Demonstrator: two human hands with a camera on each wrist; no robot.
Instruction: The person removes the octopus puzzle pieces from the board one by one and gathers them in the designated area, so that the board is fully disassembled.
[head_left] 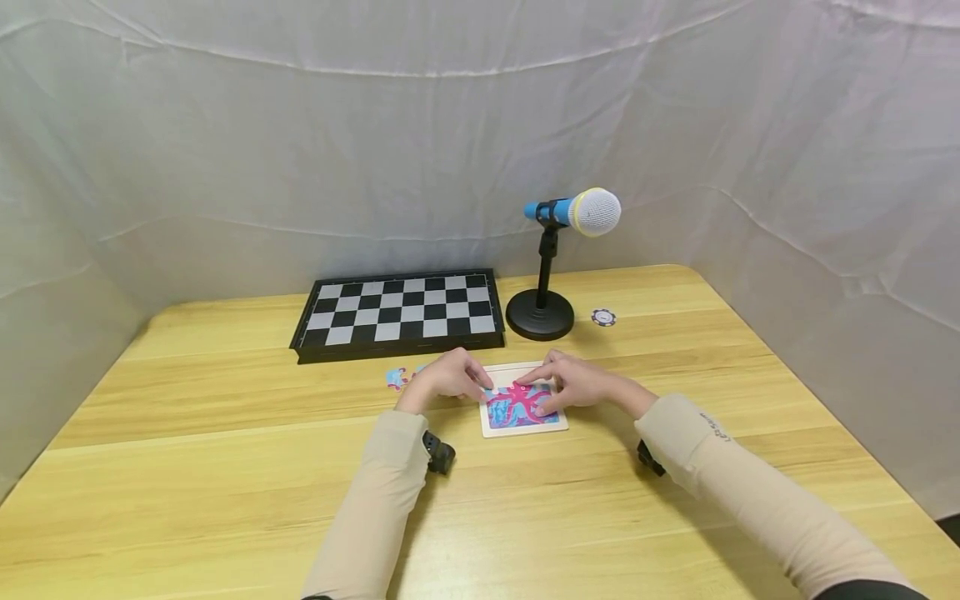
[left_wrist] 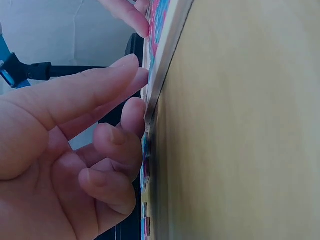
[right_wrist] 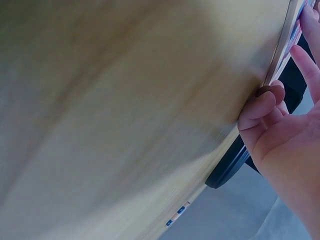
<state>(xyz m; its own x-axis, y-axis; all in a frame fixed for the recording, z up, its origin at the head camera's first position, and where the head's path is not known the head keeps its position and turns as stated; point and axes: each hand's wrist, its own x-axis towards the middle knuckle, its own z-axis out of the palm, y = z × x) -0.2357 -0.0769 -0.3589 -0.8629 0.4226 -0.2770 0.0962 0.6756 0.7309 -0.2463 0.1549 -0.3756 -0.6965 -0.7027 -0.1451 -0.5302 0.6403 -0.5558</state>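
Observation:
A jigsaw puzzle [head_left: 517,407] with a pink octopus on blue and purple lies in a pale wooden tray [head_left: 525,432]. My left hand [head_left: 453,377] is at the tray's left side. In the left wrist view its thumb and index finger reach the puzzle's edge, the other fingers loosely bent; no piece shows between them. From the right, my right hand [head_left: 581,382] rests its index finger and thumb on the puzzle face, with its other fingers bent beside the tray. Loose puzzle pieces [head_left: 396,378] lie left of the left hand, partly hidden by it.
Behind the hands, a black-and-white chessboard [head_left: 401,310] lies to the left. A blue microphone [head_left: 581,211] stands on a black round-based stand [head_left: 540,315] beside it. Farther right is a poker chip [head_left: 603,317]. White cloth [head_left: 375,150] hangs round the wooden table [head_left: 225,492].

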